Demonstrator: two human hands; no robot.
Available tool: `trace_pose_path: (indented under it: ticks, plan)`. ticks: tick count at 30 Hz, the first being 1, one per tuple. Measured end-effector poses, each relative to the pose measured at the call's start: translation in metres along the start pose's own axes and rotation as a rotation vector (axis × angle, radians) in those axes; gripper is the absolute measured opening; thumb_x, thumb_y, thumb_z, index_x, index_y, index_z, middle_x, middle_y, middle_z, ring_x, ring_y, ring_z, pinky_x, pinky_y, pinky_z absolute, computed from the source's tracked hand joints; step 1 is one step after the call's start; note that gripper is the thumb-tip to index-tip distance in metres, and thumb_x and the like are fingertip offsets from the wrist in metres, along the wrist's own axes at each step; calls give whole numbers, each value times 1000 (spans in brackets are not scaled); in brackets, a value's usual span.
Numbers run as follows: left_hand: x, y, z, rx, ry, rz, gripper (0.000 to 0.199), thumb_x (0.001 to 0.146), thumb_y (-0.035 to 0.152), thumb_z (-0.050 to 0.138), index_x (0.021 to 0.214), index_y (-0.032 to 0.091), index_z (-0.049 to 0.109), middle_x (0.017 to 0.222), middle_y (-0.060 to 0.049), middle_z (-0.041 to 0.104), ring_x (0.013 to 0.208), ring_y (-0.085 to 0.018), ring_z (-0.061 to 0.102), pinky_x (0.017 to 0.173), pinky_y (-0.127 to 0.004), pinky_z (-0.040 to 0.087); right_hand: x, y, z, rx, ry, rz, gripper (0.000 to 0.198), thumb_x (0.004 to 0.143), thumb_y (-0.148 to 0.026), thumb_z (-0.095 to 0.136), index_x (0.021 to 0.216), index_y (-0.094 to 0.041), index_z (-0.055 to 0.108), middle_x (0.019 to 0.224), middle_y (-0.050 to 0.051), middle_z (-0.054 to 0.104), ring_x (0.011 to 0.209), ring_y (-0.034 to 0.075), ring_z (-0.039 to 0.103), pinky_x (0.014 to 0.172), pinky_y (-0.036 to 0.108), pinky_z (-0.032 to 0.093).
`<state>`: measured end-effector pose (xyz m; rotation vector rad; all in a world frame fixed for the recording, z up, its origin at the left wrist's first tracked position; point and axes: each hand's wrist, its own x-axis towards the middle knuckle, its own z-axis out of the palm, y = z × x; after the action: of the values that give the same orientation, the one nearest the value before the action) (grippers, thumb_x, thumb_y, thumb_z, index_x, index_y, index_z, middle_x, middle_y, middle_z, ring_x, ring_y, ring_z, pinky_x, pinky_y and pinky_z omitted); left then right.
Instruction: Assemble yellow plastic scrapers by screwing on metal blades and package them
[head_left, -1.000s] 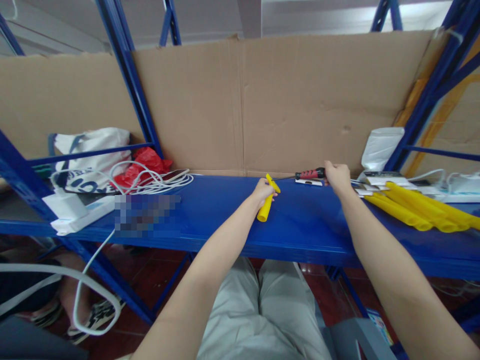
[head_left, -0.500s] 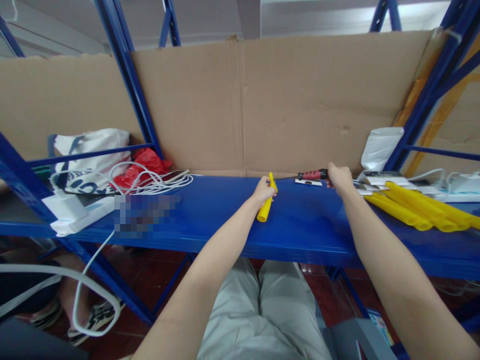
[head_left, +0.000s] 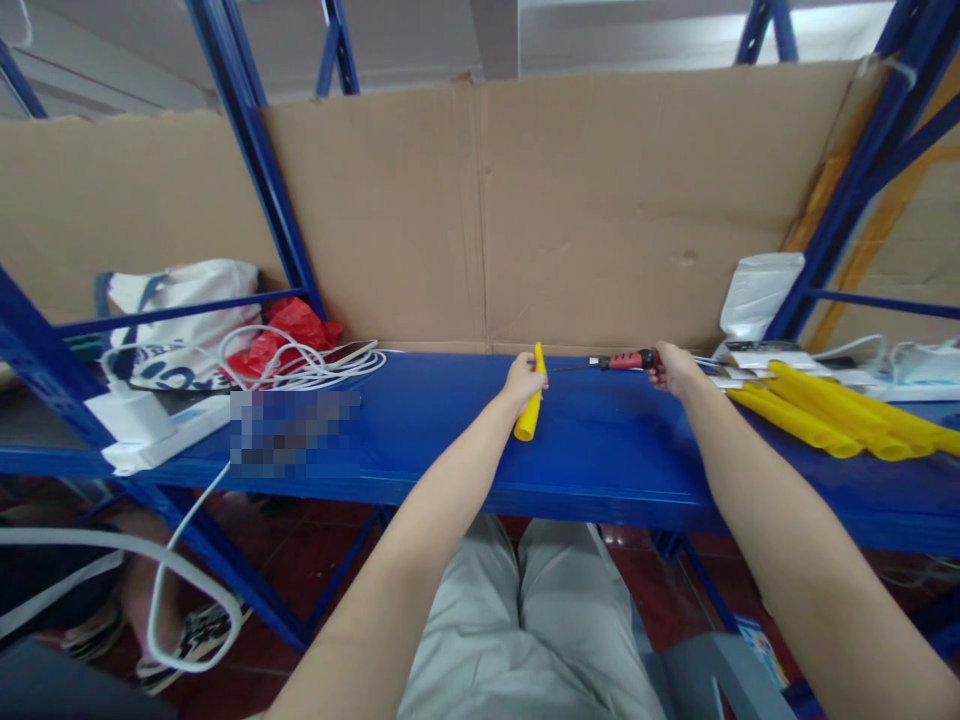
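My left hand [head_left: 526,382] is closed around a yellow tube [head_left: 528,416], which stands tilted just above or on the blue shelf; I cannot tell which. The tube's round open end faces me and its top looks flattened. In my right hand [head_left: 671,367] is a screwdriver [head_left: 630,360] with a red and black handle, the fingers wrapped round its rear end. Its thin dark shaft points left, level, with the tip at the tube's upper part beside my left fingers. Whether the tip touches the tube is hidden.
Several yellow tubes [head_left: 840,415] lie on the blue shelf [head_left: 435,440] at right, by a white pouch [head_left: 761,295]. Coiled white cable [head_left: 330,368], a red bag [head_left: 296,330] and a power strip [head_left: 169,440] are at left. Cardboard [head_left: 600,200] closes the back. Another person's shoe [head_left: 199,635] shows below.
My right hand has shifted slightly, and the screwdriver's handle looks a little turned and lower. A white strip below the handle no longer shows. The tube has moved slightly left.
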<state>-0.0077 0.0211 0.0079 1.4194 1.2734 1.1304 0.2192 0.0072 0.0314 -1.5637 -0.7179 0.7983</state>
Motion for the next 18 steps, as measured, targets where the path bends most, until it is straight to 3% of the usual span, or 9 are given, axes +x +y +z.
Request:
trace_pose_path:
  ticks: [8, 14, 18]
  plan:
    - [2, -1, -1, 4, 36, -16, 56, 66, -8, 53, 114, 20, 50, 99, -5, 63, 59, -9, 56, 49, -19, 42, 1, 10, 1, -99, 36, 7, 23, 87, -24, 48, 65, -19, 46, 38, -3, 43, 28, 9, 37, 27, 17, 27]
    - [0, 0, 1, -7, -10, -5, 52, 70, -6, 50, 116, 17, 54, 98, -7, 63, 60, -10, 57, 48, -20, 42, -1, 16, 9, -57, -176, 90, 30, 88, -36, 56, 68, -20, 41, 41, -8, 38, 29, 5, 31, 27, 14, 22]
    - [-1, 1, 1, 8, -18, -1, 55, 69, -6, 50, 118, 17, 55, 93, -6, 64, 62, -11, 58, 50, -19, 42, 1, 20, 18, 26, -300, 143, 23, 94, -27, 46, 73, -18, 42, 44, -6, 42, 32, 5, 36, 31, 14, 32]
